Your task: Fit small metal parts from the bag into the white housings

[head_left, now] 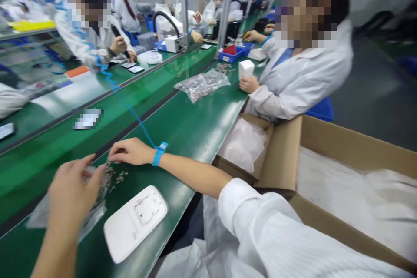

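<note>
On the green bench (182,126), small metal parts (117,178) spill beside a clear plastic bag (93,221). My left hand (73,186) is over the bag, thumb and fingers curved toward the small parts; whether anything is between the fingertips is blurred. My right hand (130,151), with a blue wrist strap, reaches to the top of the pile with thumb and fingertips pinched together; what they hold is too small to name. A white plastic housing (136,223) with a recessed frame at one end lies nearer to me, below the parts.
A conveyor (58,139) carrying a phone-like device (87,119) runs along the far side. Farther up the bench are another clear bag (203,84) and a person holding a white box (246,69). Open cardboard boxes (282,156) stand at the right, and a blue cord runs to my wrist.
</note>
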### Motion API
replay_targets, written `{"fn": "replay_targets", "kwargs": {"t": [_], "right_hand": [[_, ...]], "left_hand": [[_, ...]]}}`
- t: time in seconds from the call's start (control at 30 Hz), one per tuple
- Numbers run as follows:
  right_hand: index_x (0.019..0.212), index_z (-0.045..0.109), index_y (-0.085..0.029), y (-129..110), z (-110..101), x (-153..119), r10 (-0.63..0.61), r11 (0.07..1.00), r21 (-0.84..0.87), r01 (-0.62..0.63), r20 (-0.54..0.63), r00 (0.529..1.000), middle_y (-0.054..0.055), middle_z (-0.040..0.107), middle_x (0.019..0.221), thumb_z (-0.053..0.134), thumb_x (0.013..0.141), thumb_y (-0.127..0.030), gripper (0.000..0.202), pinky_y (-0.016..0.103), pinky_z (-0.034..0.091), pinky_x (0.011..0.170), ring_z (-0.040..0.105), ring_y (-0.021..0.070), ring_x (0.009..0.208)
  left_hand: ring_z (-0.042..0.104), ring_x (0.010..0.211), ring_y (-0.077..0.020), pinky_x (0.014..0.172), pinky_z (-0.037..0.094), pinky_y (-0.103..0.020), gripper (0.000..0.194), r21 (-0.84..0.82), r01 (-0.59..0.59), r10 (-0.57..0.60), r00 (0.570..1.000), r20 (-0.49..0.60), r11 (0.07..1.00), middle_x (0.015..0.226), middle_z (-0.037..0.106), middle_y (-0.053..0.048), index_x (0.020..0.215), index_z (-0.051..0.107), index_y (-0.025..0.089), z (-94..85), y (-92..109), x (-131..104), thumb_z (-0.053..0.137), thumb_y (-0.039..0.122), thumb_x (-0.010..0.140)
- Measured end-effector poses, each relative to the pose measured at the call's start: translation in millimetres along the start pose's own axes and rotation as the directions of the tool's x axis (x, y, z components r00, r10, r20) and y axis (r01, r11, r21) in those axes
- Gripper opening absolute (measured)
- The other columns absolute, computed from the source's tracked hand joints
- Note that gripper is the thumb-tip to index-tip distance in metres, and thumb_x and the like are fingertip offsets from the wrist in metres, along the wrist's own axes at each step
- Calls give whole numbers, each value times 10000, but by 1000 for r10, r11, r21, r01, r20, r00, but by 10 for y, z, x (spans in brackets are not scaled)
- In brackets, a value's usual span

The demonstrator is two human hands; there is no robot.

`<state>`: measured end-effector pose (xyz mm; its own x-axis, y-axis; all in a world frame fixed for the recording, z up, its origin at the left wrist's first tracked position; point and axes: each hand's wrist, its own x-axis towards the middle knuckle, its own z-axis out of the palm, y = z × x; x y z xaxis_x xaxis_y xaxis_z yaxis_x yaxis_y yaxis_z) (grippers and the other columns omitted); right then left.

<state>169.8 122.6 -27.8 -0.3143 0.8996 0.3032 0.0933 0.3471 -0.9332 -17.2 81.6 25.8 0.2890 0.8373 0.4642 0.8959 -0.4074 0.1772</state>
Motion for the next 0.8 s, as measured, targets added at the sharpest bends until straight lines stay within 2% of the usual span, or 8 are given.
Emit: {"fn": "replay_targets", "kwargs": {"t": [0.1, 0.23, 0.4, 0.5, 0.6, 0.7, 0.77, 0.8], "right_hand": [[868, 644, -172, -16, 65, -85, -2, 984, 177, -10, 66, 998, -28, 691, 744, 675, 923, -148, 68, 247, 561, 730, 683, 122, 712], [847, 613, -159, 62, 110, -107, 59, 900, 424, -98, 103, 993, -23, 690, 712, 742, 830, -120, 137, 243, 556, 702, 685, 122, 700], [863, 628, -160, 50, 88, -121, 8, 886, 460, -56, 105, 994, -30, 687, 749, 749, 785, -76, 167, 253, 553, 752, 691, 119, 730], [913, 620, -174, 35, 86, -111, -20, 915, 403, -7, 63, 998, -36, 685, 807, 781, 778, -95, 224, 253, 561, 755, 700, 121, 742], [984, 641, -175, 36, 60, -67, -63, 959, 276, 59, 6, 998, -4, 702, 906, 813, 784, -110, 272, 246, 569, 759, 714, 131, 793], [915, 692, -167, 17, -26, -15, -192, 976, 103, 191, -3, 981, 42, 721, 1021, 800, 827, -116, 148, 266, 572, 890, 715, 151, 932], [837, 722, -180, -16, -89, 9, -241, 970, -35, 241, 8, 970, 40, 736, 1069, 798, 835, -103, 108, 274, 536, 1003, 693, 162, 1042], [818, 735, -187, -35, -113, 18, -244, 965, -95, 244, 12, 970, 34, 742, 1077, 798, 837, -98, 111, 270, 517, 1037, 683, 163, 1079]], "left_hand": [[680, 842, -232, 802, 534, -361, 375, -174, -11, 28, 995, 97, 985, 972, 748, -85, 936, 745, 200, 38, -4, 94, 517, 492, 878], [648, 790, -184, 742, 512, -301, 273, -266, 38, -13, 995, 94, 963, 920, 760, -57, 894, 763, 208, 51, 89, 21, 553, 383, 883], [624, 759, -169, 736, 499, -290, 287, -303, 141, -109, 987, 121, 942, 887, 757, -44, 924, 767, 200, 7, 143, -39, 578, 406, 858], [654, 761, -182, 740, 517, -298, 333, -335, 236, -201, 970, 137, 912, 883, 764, -50, 961, 758, 191, 14, 142, -27, 610, 447, 808], [686, 770, -195, 724, 545, -296, 360, -392, 375, -325, 927, 189, 840, 881, 768, -38, 982, 742, 188, 8, 133, -9, 657, 452, 752], [705, 775, -196, 676, 541, -276, 328, -336, 485, -431, 873, 226, 807, 871, 766, 15, 998, 739, 242, 15, 60, 5, 705, 442, 741], [716, 776, -193, 635, 534, -263, 295, -289, 484, -433, 873, 225, 826, 875, 766, 54, 1020, 723, 302, 57, -18, 7, 695, 486, 792], [720, 769, -189, 615, 535, -260, 283, -245, 440, -394, 894, 215, 864, 876, 766, 68, 1037, 705, 324, 87, -54, 5, 655, 521, 839]]}}
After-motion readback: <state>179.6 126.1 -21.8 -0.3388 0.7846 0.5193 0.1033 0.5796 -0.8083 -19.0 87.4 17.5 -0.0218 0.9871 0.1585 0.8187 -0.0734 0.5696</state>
